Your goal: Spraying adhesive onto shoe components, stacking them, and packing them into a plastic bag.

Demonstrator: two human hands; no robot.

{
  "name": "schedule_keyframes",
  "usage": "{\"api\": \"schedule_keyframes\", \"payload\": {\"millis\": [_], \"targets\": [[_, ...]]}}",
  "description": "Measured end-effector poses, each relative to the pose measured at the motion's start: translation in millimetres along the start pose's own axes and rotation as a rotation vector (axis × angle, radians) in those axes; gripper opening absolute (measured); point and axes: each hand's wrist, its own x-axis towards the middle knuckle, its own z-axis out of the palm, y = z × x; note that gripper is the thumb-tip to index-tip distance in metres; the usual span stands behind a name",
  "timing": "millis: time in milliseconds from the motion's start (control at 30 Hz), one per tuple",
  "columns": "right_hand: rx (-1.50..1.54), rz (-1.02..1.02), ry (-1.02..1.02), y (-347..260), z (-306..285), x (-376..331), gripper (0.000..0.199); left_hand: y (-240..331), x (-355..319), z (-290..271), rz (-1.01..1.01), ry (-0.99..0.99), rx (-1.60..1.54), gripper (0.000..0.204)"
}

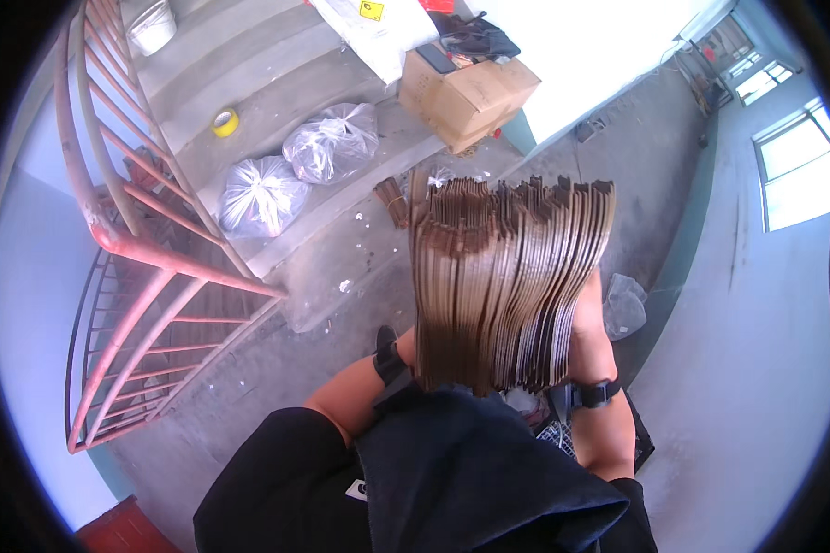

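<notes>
A thick stack of thin brown cardboard sheets (507,286) stands on edge in front of my chest, its upper ends uneven and darker. My left hand (407,347) is against the stack's lower left side, and only a bit of it shows past the black wristband. Along the right side, my right hand (589,300) reaches up behind the sheets, its fingers hidden by them. Between them the two hands carry the stack. Beyond it on the floor lies a small bundle of similar brown strips (392,202).
Concrete steps (286,55) rise at the far left beside a red metal railing (184,269). Two tied clear plastic bags (266,196), a roll of yellow tape (225,123) and a cardboard box (470,97) sit on them. Another plastic bag (625,307) lies by the right wall.
</notes>
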Motion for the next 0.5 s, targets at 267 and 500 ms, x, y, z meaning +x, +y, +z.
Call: {"api": "schedule_keyframes", "payload": {"millis": [267,500], "targets": [[0.024,0.020,-0.350,7,-66,30,0.022,68,-13,-32,0.041,-0.065,-0.154,0.083],[0.623,-0.076,-0.712,-35,-31,8,0.092,44,19,1,0.123,-0.145,-0.263,0.083]]}}
